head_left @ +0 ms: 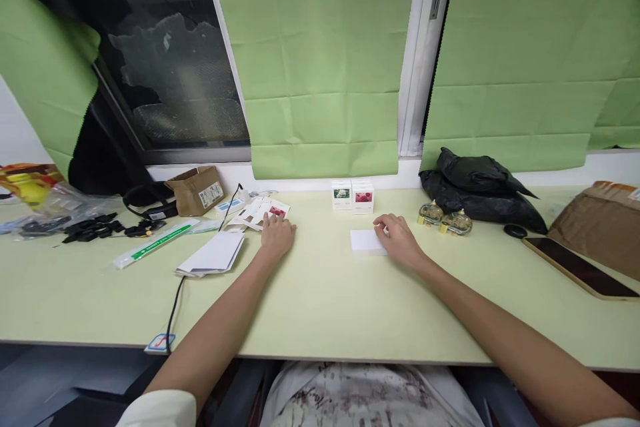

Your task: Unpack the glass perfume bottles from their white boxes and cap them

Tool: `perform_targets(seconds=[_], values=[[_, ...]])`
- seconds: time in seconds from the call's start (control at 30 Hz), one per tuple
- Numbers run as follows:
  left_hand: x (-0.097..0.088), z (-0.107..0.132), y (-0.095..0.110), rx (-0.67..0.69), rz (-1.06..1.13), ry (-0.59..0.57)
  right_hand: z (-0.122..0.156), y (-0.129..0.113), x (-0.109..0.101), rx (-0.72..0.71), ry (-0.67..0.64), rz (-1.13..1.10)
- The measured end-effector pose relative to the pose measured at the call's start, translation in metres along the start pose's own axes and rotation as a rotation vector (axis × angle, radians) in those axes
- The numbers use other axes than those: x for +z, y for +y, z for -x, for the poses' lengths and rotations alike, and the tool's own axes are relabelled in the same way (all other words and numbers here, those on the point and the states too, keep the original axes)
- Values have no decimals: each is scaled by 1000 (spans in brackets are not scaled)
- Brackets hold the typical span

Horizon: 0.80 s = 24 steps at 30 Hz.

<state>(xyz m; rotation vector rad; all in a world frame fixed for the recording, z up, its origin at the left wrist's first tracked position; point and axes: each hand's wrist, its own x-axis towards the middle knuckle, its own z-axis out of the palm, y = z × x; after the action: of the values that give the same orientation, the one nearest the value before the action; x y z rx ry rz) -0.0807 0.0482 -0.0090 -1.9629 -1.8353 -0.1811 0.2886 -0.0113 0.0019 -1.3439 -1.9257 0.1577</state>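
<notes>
My left hand (278,239) rests palm down left of the middle, thumb apart from the fingers. Its fingertips reach the edge of flattened white cartons (254,211), one printed with a red flower picture. My right hand (397,240) has its bent fingers at the right end of a low white box (367,241) lying on the table. Part of that box is hidden under the hand. Beyond the hands, small white boxes stand upright side by side, one with a white flower picture (342,195) and one with a red flower picture (363,197).
White folded sheets (213,255) and a black cable (175,310) lie left on the table (320,307). Behind are a brown carton (196,191) and black parts (95,228). Rightward sit gold-trimmed ornaments (445,218), black plastic bags (480,190), a phone (580,267) and a brown package (597,223).
</notes>
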Motion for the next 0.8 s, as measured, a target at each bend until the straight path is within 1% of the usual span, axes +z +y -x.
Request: perform_targets(seconds=[0.13, 0.27, 0.4, 0.6, 0.8], values=[[1, -2, 0, 58, 24, 32, 0, 5, 5, 114, -32, 152], [2, -3, 1, 125, 39, 24, 1, 7, 6, 201, -79, 188], [2, -3, 0, 89, 18, 25, 1, 10, 8, 233, -128, 164], [0, -1, 0, 8, -24, 18, 0, 13, 9, 242, -157, 118], [-4, 0, 2, 3, -27, -3, 0, 10, 7, 240, -165, 114]])
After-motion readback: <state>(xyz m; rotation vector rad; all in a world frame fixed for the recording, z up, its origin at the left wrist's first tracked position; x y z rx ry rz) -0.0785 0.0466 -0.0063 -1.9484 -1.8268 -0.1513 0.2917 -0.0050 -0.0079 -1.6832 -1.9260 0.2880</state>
